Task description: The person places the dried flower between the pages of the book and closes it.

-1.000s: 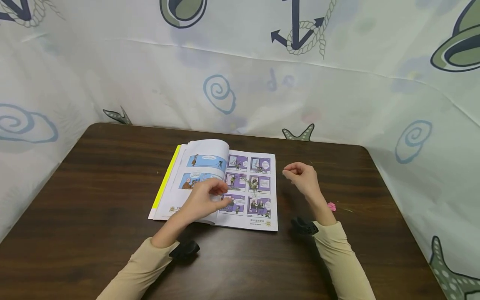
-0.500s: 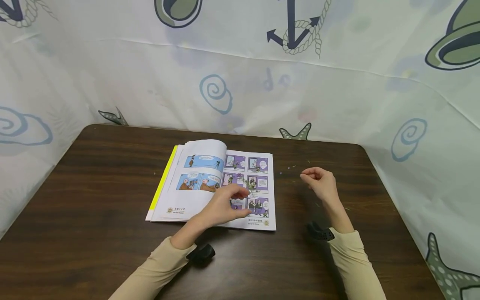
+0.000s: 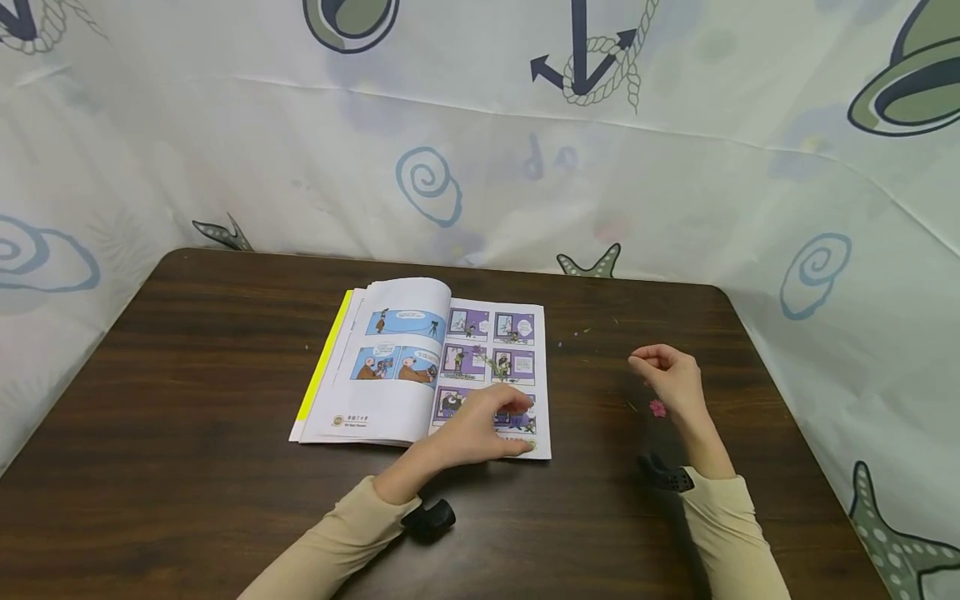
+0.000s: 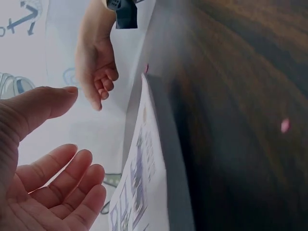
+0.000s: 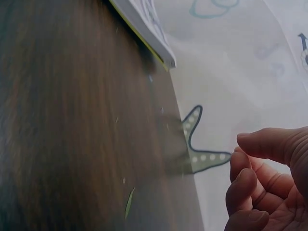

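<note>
An open comic book [image 3: 390, 408] lies on the table, with a thin green sprig [image 3: 501, 365] on its right page. My left hand [image 3: 480, 427] is over the lower part of that page, thumb and fingers spread apart with nothing between them in the left wrist view. To the right of the book, my right hand [image 3: 672, 383] is above the table. Its thumb and curled index finger meet at the tips in the right wrist view, and no object shows between them. A small pink flower [image 3: 657, 408] lies beside this hand in the head view.
Tiny scraps [image 3: 576, 333] dot the table between the book and my right hand. A green leaf bit [image 5: 129, 204] shows in the right wrist view, a pink speck [image 4: 285, 126] in the left. A printed cloth [image 3: 495, 208] hangs behind the dark table [image 3: 187, 400].
My left hand has slid right across the book from its middle to the right page. The right hand has drawn away to the right and slightly nearer. The head view has shifted slightly.
</note>
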Demonstrator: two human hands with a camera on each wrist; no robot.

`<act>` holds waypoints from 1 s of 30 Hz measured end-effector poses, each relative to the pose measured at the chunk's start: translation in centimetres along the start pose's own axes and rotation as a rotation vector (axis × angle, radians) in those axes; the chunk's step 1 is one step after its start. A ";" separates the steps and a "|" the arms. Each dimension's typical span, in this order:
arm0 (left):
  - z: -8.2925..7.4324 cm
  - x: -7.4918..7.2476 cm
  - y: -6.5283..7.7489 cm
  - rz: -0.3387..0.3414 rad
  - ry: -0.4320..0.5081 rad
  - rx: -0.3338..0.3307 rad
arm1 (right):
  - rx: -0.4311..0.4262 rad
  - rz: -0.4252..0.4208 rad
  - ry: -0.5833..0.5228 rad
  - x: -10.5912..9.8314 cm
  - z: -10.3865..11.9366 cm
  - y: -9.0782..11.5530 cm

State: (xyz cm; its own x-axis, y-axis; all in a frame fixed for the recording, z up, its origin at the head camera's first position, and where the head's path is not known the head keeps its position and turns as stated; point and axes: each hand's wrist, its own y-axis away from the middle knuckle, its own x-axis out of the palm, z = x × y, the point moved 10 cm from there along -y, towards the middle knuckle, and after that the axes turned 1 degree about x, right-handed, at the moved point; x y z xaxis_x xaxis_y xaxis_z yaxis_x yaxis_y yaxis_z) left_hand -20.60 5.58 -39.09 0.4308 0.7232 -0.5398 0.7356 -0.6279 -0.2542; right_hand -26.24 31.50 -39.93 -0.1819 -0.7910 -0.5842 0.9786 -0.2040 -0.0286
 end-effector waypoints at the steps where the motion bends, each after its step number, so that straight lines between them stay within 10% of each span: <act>1: 0.0 0.3 -0.1 0.011 -0.003 -0.002 | 0.008 -0.003 0.000 -0.2 -0.3 0.0; 30: -0.3 4.2 -0.7 0.043 -0.140 0.034 | 0.141 0.037 0.144 -2.4 -6.5 1.5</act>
State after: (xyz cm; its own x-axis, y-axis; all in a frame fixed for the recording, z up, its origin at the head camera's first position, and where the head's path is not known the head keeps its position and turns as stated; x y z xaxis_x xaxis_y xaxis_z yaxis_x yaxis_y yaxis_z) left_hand -19.12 9.11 -40.96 0.3825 0.6502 -0.6565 0.6992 -0.6681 -0.2543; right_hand -23.71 36.80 -43.82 -0.1202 -0.7108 -0.6930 0.9592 -0.2631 0.1035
